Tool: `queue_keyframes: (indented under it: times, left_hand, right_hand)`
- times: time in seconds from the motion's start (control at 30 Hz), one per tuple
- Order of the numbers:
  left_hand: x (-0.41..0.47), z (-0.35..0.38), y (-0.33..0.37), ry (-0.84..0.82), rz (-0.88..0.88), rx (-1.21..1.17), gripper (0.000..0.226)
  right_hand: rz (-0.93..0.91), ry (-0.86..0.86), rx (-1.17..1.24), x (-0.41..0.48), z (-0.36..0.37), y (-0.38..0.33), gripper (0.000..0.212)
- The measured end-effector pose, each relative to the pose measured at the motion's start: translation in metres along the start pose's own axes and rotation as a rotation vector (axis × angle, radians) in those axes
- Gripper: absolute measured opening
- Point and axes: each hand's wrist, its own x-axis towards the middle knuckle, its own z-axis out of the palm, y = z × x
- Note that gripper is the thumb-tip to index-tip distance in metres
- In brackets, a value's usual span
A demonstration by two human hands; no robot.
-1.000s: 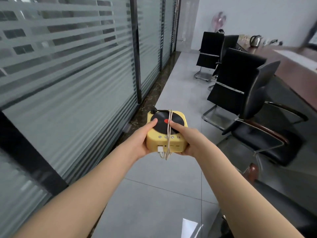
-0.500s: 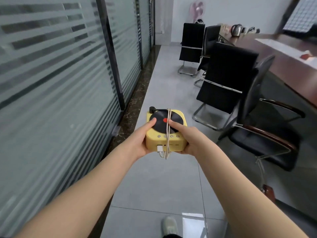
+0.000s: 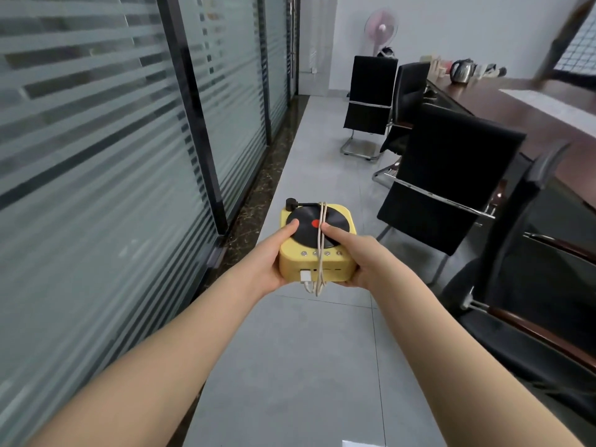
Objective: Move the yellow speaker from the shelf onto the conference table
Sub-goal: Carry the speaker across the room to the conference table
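The yellow speaker (image 3: pixel 335 269), wrapped in a white cable (image 3: pixel 320 250), sits in the air above the grey floor (image 3: pixel 309 366), held between our left hand (image 3: pixel 267 266) and right hand (image 3: pixel 361 262), each curled round a side with its thumb on the black disc (image 3: pixel 303 232). The conference table (image 3: pixel 516 114) lies well apart at far right, beyond black chairs (image 3: pixel 451 175).

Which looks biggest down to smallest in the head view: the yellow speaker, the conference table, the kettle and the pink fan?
1. conference table
2. yellow speaker, enlarged by being close to the camera
3. pink fan and kettle: they look about alike and both stand far off, so I leave them unranked.
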Motion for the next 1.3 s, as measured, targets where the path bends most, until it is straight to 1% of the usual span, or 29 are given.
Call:
queue_keyframes:
  times: [0.13,0.23,0.4,0.53,0.6,0.7,0.8,1.03,1.13,1.3]
  left_hand:
    - [0.059,0.005,0.029,0.018,-0.013,-0.011,0.029]
    - [0.103,0.004,0.05,0.026,-0.016,-0.019,0.027]
    - [0.18,-0.001,0.093,0.004,-0.027,-0.011,0.03]
    - [0.252,-0.009,0.141,-0.021,-0.04,0.001,0.032]
    - [0.285,-0.013,0.164,-0.027,-0.045,0.011,0.03]
    - [0.334,-0.017,0.195,-0.044,-0.055,0.041,0.035]
    - [0.376,-0.016,0.218,-0.052,-0.076,0.04,0.039]
    - [0.475,-0.007,0.263,-0.071,-0.091,0.023,0.034]
    - [0.529,-0.002,0.283,-0.088,-0.091,0.006,0.033]
    - [0.622,0.019,0.33,-0.073,-0.083,0.018,0.026]
  right_hand:
    - [0.014,0.002,-0.002,0.055,0.0,-0.033,0.063]
    - [0.019,0.005,-0.004,0.098,0.004,-0.054,0.063]
    - [0.014,0.014,0.018,0.175,0.014,-0.092,0.068]
    - [0.019,0.038,0.035,0.246,0.03,-0.135,0.069]
    - [0.021,0.039,0.037,0.279,0.039,-0.154,0.072]
    - [0.018,0.046,0.054,0.325,0.047,-0.178,0.079]
    - [0.02,0.071,0.067,0.365,0.05,-0.202,0.072]
    - [0.027,0.079,0.074,0.458,0.047,-0.251,0.075]
    - [0.028,0.079,0.075,0.51,0.043,-0.277,0.075]
    - [0.04,0.073,0.067,0.603,0.031,-0.335,0.077]
